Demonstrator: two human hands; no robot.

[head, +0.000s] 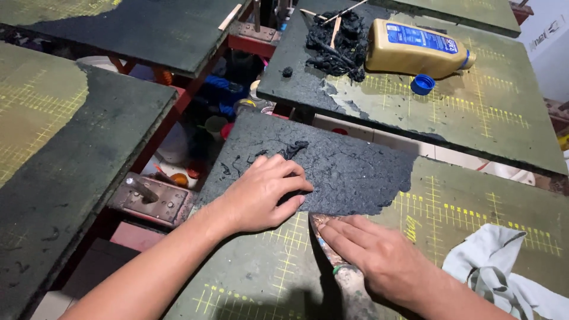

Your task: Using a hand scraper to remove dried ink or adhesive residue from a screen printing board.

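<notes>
R hand (379, 252): grip pressed together on a paint-crusted flat metal scraper (333, 249), fingers laid along the blade, tip at the edge of the rough black coating patch (349, 172). L hand (261, 195): grip spread, palm down, fingertips curled on the black patch, holding nothing. Both rest on the green table with yellow grid lines (462, 207). Grey-white crumpled rag (504, 266) lies near, to the R. Far table: yellow plastic bottle on its side (415, 47), blue cap (422, 85) off, just beside it; heap of black scrapings w/ wooden sticks (338, 38) touching bottle's base end.
</notes>
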